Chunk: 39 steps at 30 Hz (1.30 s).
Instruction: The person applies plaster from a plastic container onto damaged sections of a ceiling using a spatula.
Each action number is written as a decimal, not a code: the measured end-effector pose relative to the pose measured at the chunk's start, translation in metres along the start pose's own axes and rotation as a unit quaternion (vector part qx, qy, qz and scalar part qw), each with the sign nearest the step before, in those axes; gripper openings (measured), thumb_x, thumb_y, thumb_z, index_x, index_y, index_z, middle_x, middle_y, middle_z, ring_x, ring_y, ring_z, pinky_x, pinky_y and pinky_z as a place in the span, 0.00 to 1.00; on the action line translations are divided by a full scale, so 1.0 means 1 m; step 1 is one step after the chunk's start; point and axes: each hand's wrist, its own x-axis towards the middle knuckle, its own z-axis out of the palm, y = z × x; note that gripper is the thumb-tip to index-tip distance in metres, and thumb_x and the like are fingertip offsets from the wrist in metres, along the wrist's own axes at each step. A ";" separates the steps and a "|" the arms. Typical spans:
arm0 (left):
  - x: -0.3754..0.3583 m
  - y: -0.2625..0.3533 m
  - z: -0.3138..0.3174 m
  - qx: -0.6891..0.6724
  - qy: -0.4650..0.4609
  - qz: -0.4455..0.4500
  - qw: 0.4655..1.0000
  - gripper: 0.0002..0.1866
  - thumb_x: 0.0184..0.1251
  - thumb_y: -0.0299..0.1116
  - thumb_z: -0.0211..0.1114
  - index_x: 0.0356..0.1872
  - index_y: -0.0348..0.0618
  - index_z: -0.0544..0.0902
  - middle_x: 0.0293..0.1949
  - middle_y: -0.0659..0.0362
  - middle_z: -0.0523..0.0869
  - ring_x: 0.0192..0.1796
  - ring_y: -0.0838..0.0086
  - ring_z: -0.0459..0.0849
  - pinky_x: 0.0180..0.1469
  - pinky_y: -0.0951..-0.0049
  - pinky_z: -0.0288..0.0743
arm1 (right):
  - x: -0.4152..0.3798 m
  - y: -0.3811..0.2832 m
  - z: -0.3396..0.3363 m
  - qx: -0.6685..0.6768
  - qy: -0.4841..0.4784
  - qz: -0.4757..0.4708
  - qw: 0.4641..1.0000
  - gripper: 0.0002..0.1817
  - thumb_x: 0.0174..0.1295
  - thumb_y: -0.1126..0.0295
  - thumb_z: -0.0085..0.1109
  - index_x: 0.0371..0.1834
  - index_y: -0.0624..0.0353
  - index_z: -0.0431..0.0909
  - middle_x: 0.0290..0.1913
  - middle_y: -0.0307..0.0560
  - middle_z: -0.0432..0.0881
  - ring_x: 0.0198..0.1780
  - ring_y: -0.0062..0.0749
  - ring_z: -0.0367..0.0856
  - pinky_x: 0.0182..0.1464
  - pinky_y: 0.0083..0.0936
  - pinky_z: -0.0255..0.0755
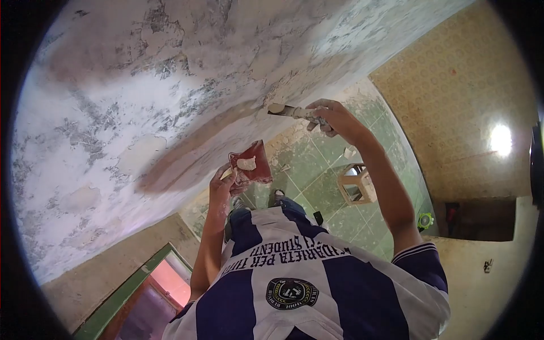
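Note:
My right hand point(327, 120) is closed round the handle of a putty knife point(285, 110), whose blade carries a pale lump of filler near the wall. In my left hand point(221, 185) is a reddish-brown flat plate point(259, 165), gripped at its near edge, with a dab of cream filler point(246, 164) on top. The plastered wall point(141, 102) fills the left and upper part of the view. It has white smears, dark bare patches and a brownish damp-looking strip beside the plate.
Below me is a green tiled floor point(317, 156) spotted with plaster debris. A small wooden stool point(358, 186) stands on it to the right. A patterned tan wall point(453, 85) rises beyond, with a recess point(481, 218) lower down. A green-framed doorway point(130, 292) lies at lower left.

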 end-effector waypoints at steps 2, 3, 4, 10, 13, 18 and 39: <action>0.002 0.000 -0.002 -0.002 -0.003 0.000 1.000 0.22 0.70 0.32 0.62 0.63 0.39 0.71 0.40 0.47 0.88 0.37 0.62 0.90 0.34 0.70 0.86 | 0.008 -0.003 -0.007 0.003 -0.026 -0.015 1.000 0.18 0.68 0.64 0.51 0.59 0.59 0.74 0.33 0.48 0.85 0.21 0.14 0.64 0.21 0.14 0.56; 0.004 0.001 -0.003 -0.003 -0.002 0.001 1.000 0.22 0.71 0.32 0.62 0.63 0.38 0.71 0.40 0.47 0.88 0.37 0.62 0.90 0.34 0.70 0.86 | 0.010 -0.008 -0.007 -0.002 -0.040 -0.022 0.999 0.18 0.68 0.63 0.50 0.57 0.58 0.74 0.33 0.48 0.85 0.21 0.14 0.63 0.21 0.14 0.57; 0.005 0.001 -0.004 -0.003 -0.006 0.003 1.000 0.22 0.71 0.32 0.62 0.63 0.38 0.71 0.40 0.47 0.88 0.37 0.62 0.90 0.34 0.70 0.86 | 0.011 -0.014 -0.007 -0.007 -0.054 -0.030 0.998 0.17 0.68 0.63 0.50 0.56 0.58 0.75 0.33 0.49 0.85 0.21 0.14 0.63 0.21 0.14 0.57; 0.004 0.000 -0.007 -0.005 -0.026 0.019 0.999 0.23 0.72 0.34 0.62 0.64 0.39 0.70 0.43 0.48 0.88 0.37 0.62 0.91 0.33 0.72 0.84 | 0.027 -0.057 -0.010 0.053 -0.069 0.008 0.996 0.15 0.70 0.59 0.46 0.49 0.56 0.76 0.32 0.51 0.85 0.20 0.16 0.65 0.18 0.13 0.57; 0.001 -0.001 -0.011 -0.024 -0.020 0.018 0.999 0.23 0.72 0.35 0.62 0.64 0.39 0.70 0.42 0.48 0.88 0.37 0.63 0.91 0.32 0.73 0.84 | 0.029 -0.062 -0.008 0.086 -0.062 -0.006 0.994 0.17 0.71 0.55 0.44 0.50 0.55 0.76 0.35 0.53 0.85 0.21 0.17 0.68 0.19 0.13 0.58; -0.006 -0.010 -0.019 -0.053 -0.015 0.038 0.998 0.25 0.71 0.36 0.63 0.65 0.39 0.70 0.41 0.50 0.89 0.37 0.63 0.91 0.31 0.75 0.84 | 0.017 -0.077 0.002 0.144 -0.069 -0.035 0.987 0.22 0.73 0.49 0.42 0.52 0.56 0.74 0.39 0.55 0.85 0.25 0.19 0.71 0.23 0.15 0.62; -0.012 0.002 -0.025 -0.032 0.008 0.054 0.998 0.24 0.70 0.30 0.61 0.65 0.35 0.68 0.43 0.45 0.87 0.39 0.59 0.90 0.34 0.70 0.87 | 0.018 -0.059 -0.011 0.155 0.058 -0.139 0.976 0.31 0.73 0.39 0.37 0.52 0.58 0.73 0.31 0.48 0.83 0.27 0.22 0.77 0.27 0.18 0.64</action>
